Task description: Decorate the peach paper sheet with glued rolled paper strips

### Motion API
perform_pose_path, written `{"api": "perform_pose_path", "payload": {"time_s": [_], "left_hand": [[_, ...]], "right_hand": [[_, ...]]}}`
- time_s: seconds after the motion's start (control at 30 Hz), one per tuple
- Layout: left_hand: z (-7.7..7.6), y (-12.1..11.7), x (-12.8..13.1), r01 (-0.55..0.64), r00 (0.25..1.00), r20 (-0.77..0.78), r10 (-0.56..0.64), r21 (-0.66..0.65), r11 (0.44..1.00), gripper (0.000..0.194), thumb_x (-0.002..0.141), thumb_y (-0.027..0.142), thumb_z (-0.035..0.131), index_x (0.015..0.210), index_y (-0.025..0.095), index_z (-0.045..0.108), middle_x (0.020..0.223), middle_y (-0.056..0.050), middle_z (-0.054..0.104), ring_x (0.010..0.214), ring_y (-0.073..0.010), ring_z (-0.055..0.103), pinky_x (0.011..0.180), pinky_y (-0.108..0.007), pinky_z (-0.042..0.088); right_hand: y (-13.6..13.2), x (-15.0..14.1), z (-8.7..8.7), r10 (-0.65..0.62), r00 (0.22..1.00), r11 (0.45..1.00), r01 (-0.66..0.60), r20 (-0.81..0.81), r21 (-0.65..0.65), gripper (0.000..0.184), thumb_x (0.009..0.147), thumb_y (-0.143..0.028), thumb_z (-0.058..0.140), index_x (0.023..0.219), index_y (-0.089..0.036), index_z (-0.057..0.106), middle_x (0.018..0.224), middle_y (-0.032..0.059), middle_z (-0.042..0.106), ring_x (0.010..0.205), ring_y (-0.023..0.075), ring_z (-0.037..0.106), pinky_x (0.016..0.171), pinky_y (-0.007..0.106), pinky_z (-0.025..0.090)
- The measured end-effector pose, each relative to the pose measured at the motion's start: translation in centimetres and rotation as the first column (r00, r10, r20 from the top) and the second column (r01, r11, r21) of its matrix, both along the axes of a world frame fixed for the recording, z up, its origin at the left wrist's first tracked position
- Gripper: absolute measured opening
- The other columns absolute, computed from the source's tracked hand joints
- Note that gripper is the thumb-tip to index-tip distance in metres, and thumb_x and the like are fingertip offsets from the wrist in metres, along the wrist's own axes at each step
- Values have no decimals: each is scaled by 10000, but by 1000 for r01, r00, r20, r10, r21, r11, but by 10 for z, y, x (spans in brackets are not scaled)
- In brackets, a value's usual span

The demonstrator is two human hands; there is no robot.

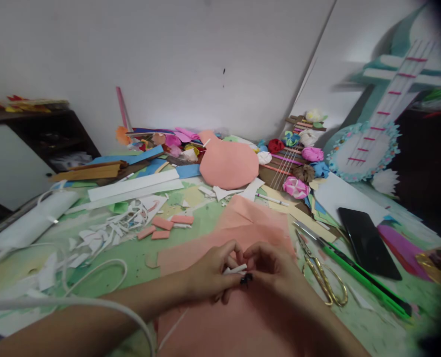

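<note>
My left hand (215, 270) is closed around a small white strip (236, 269), which looks like folded paper or foam board. Its fingertips meet those of my right hand (272, 265), also closed in a pinch; what lies between the right fingers is hidden. Dark patches show where the thumbs come together. Beneath both hands spreads a large sheet of salmon-pink paper (191, 253). Small pink-covered blocks (163, 223) lie to the left of it. Beyond the sheet, a rounded pink cutout with a narrow neck (230, 166) leans upright.
Gold scissors (324, 277), a green box cutter (365, 280) and a black phone (369, 243) lie at right. White scraps (109, 228) and a looping white cable (105, 302) occupy the left. A decorated paper lute (376, 124) stands at the back right, near crumpled paper flowers (295, 187).
</note>
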State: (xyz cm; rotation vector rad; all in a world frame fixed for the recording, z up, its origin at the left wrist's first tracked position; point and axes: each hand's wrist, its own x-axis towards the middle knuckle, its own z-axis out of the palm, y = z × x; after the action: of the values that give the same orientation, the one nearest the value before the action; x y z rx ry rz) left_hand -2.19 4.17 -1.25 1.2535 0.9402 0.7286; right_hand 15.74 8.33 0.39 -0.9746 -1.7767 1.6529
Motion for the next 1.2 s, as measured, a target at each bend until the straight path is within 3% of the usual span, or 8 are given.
{"api": "perform_pose_path", "payload": {"time_s": [0.23,0.37,0.47,0.67,0.87,0.93,1.1,1.2], "left_hand": [[4,5,-5,32,993,114,-21,-96,995,313,783,341,658,988,164,500,767,-31,689,326,-50,495,273,-131,336],[6,10,-10,135,974,200,-103,-151,979,211,787,282,620,856,85,652,678,-57,662,352,-59,516,302,-139,351],[6,17,-15,63,915,401,55,-275,959,163,624,124,605,767,62,654,707,-114,679,395,-104,555,298,-159,329],[7,29,-26,-109,771,524,362,-451,886,150,552,112,517,701,128,507,615,4,545,334,1,281,314,-114,167],[17,32,-32,-239,760,465,454,-450,860,214,619,183,603,781,149,467,563,74,380,351,-2,160,325,-132,120],[23,34,-37,-318,753,441,488,-406,857,280,608,230,650,806,154,467,567,85,340,371,-8,172,336,-130,136],[35,47,-63,-564,720,363,592,-191,803,352,574,300,710,768,180,441,557,94,293,391,-19,176,353,-136,135],[36,56,-84,-723,664,276,694,4,691,306,633,297,704,759,184,449,534,98,292,388,-25,192,369,-143,150]], "right_hand": [[5,9,8,-301,937,952,306,-178,5,226,680,-307,759,854,-199,663,767,3,634,719,136,595,658,250,464],[15,26,16,-605,761,735,647,-234,202,250,725,-387,708,894,-207,666,883,49,668,815,186,615,748,320,477],[28,39,14,-732,675,591,695,-91,409,361,757,-454,629,1004,-193,653,1020,99,657,916,241,601,795,386,462],[41,44,-4,-581,770,759,393,266,520,454,615,-328,671,1032,-158,614,1044,114,629,849,243,569,703,342,436],[38,40,0,-573,766,766,376,290,521,58,620,-224,612,660,-183,605,602,-12,546,595,161,465,566,262,295],[38,42,2,-574,777,766,399,258,504,97,663,-248,578,591,-183,566,541,-29,497,549,141,425,534,253,266],[42,49,6,-684,727,666,584,66,464,182,769,-309,515,637,-184,509,583,-45,435,567,121,376,518,237,285],[45,55,8,-781,621,541,725,-66,426,228,814,-354,503,661,-188,472,597,-54,377,572,113,334,506,230,287]]}}
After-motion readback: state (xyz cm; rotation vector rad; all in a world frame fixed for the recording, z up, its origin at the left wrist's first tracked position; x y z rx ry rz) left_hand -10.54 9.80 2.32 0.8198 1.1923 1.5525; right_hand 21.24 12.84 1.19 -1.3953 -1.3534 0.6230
